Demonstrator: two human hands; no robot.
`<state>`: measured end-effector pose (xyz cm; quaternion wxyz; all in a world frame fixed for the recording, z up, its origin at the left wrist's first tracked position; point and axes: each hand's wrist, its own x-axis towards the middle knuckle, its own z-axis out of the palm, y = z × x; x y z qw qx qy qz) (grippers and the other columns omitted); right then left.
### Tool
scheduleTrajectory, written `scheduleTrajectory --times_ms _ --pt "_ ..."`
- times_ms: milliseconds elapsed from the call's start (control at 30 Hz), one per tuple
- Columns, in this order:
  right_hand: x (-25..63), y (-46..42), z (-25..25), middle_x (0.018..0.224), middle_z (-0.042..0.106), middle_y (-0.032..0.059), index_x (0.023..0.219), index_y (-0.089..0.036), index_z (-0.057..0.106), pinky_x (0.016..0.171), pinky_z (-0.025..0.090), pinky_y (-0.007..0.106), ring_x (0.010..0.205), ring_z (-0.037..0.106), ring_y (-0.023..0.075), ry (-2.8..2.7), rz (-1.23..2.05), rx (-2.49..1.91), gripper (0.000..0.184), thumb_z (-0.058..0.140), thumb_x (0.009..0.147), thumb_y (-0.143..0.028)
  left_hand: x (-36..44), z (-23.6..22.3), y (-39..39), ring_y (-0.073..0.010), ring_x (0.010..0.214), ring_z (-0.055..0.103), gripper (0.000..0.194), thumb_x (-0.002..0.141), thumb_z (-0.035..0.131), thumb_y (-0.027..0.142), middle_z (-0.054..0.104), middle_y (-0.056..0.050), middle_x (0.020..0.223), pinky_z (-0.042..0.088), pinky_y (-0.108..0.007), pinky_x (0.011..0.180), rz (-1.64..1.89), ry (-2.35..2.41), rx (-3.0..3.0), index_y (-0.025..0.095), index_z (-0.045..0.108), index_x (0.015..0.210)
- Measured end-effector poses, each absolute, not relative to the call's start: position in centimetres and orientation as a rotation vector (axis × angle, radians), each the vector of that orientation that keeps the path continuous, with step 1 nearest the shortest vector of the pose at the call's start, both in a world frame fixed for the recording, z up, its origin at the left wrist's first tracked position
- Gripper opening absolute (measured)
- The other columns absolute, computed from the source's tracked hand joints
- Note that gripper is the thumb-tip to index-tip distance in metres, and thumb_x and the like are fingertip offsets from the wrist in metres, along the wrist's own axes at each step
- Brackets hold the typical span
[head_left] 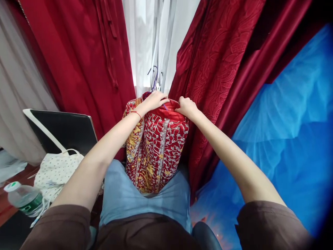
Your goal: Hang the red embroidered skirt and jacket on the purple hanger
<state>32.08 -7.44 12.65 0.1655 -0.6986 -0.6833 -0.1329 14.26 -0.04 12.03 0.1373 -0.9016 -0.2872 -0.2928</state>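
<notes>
A red garment [166,146] with silver and gold embroidery hangs in front of my lap, its smooth red band folded at the top. My left hand [156,99] lies over the top edge, fingers curled onto the cloth. At the right end of this band, my right hand [187,106] is closed, with thumb and fingers gripping the edge. Behind my left hand, the purple hook of a hanger [155,78] rises from the garment. A bit of purple also shows inside the band between my hands; the rest of the hanger is hidden by cloth.
Red curtains or garments [85,52] hang on both sides, with white cloth and ribbons [158,38] between them. A black chair back [70,132], a dotted white bag [58,170] and a plastic bottle [24,199] are at left. Blue tulle [288,139] spreads at right.
</notes>
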Motion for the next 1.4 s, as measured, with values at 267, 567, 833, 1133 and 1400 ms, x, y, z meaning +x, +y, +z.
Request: scheduleTrajectory --times_ms 267,567,833,1133,1400 --pt "33.2 -10.2 10.2 0.119 0.068 0.029 0.117 -0.006 0.07 0.093 0.051 0.046 0.115 0.066 0.0397 -1.751 -0.396 -2.111 0.03 0.059 0.094 -0.021 13.4 11.4 -1.2 -0.0269 0.096 0.061 0.041 0.102 0.038 0.043 0.072 -0.012 0.098 0.04 -0.043 0.098 -0.86 -0.841 -2.609 0.018 0.069 0.093" --pt "36.0 -12.4 9.4 0.107 0.07 0.0195 0.114 -0.015 0.064 0.093 0.047 0.043 0.104 0.064 0.0329 -1.673 -0.301 -1.805 0.031 0.04 0.103 -0.031 12.3 10.6 -1.8 -0.0347 0.122 0.053 0.067 0.084 0.06 0.07 0.067 -0.014 0.125 0.029 -0.053 0.115 -0.842 -0.732 -2.677 0.018 0.063 0.127" --pt "36.1 -13.4 8.4 0.088 0.07 0.008 0.093 -0.02 0.063 0.077 0.054 0.034 0.086 0.065 0.0237 -1.547 0.543 -1.328 0.04 0.057 0.093 -0.06 11.9 10.2 -1.8 -0.0377 0.126 0.051 0.082 0.071 0.069 0.077 0.067 -0.016 0.126 0.027 -0.055 0.117 -0.821 -0.724 -2.662 0.017 0.064 0.127" --pt "35.9 -16.3 9.9 0.084 0.066 0.006 0.085 -0.018 0.062 0.083 0.052 0.037 0.083 0.06 0.0229 -1.703 0.142 -1.525 0.009 0.068 0.08 -0.024 16.2 7.8 -0.4 -0.0415 0.128 0.05 0.072 0.079 0.069 0.065 0.066 -0.023 0.125 0.02 -0.057 0.119 -1.04 -0.898 -2.467 0.01 0.064 0.124" --pt "29.6 -13.8 3.2 0.101 0.068 0.011 0.121 -0.012 0.052 0.081 0.053 0.039 0.088 0.064 0.0235 -1.828 -0.007 -1.419 0.037 0.053 0.085 -0.018 15.4 8.4 4.2 -0.0381 0.123 0.056 0.037 0.091 0.059 0.033 0.066 -0.022 0.121 0.032 -0.054 0.111 -0.883 -0.81 -2.437 0.009 0.064 0.119"
